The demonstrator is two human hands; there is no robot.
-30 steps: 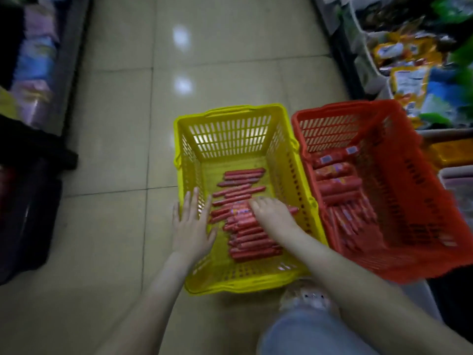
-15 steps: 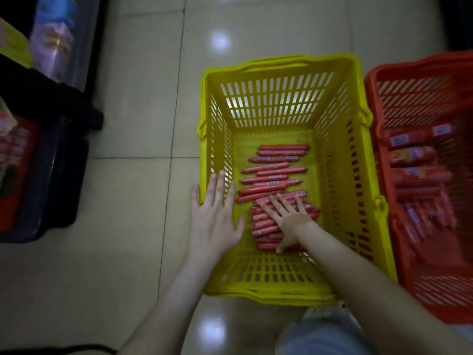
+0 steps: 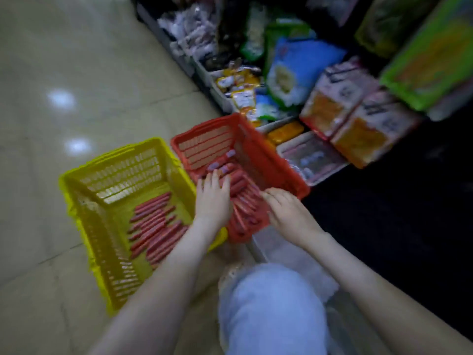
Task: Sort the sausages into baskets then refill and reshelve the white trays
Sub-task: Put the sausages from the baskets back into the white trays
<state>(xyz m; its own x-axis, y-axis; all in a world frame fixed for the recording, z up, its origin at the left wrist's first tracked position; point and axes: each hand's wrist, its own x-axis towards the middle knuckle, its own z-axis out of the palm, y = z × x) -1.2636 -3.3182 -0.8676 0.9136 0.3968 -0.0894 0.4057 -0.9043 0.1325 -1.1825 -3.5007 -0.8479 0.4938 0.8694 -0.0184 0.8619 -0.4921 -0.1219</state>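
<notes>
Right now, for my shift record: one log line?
left hand: on sausages | right hand: over red plastic basket | yellow plastic basket: untouched

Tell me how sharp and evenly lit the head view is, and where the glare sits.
Head view: motion blur smears the whole frame, worst on the shelf packets; the sausages in the yellow basket and red basket stay recognisable. Two glare spots sit on the tiled floor. Lighting is dim, falling near black at right, beside the right hand.
</notes>
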